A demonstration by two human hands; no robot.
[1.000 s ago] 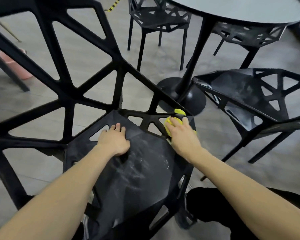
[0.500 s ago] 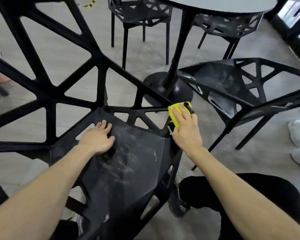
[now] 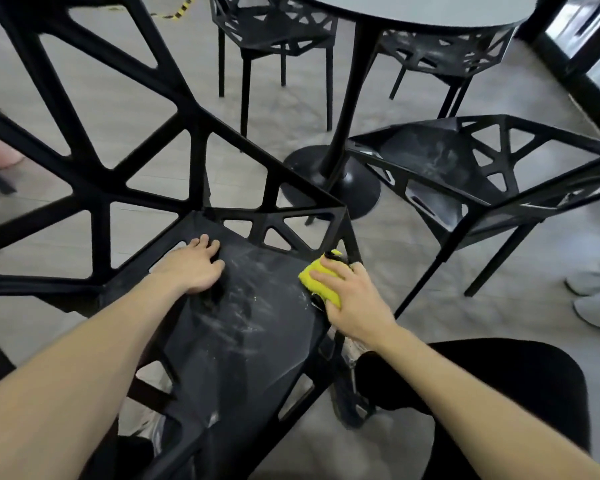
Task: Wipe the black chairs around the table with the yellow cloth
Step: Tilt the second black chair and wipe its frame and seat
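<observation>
The yellow cloth [image 3: 321, 280] is being held by the right hand [image 3: 352, 299], fingers curled over it, against the right edge of the near chair's [image 3: 243, 341] dusty seat. The left hand [image 3: 193, 268] is being rested on the seat's far left part, fingers loosely bent, nothing gripped. A second chair [image 3: 465, 174] is standing beside the table [image 3: 413, 12].

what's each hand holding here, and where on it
Right hand grips the yellow cloth from above. Left hand holds nothing; it rests on the chair seat.

Table [image 3: 413, 15] top cut off above.
</observation>
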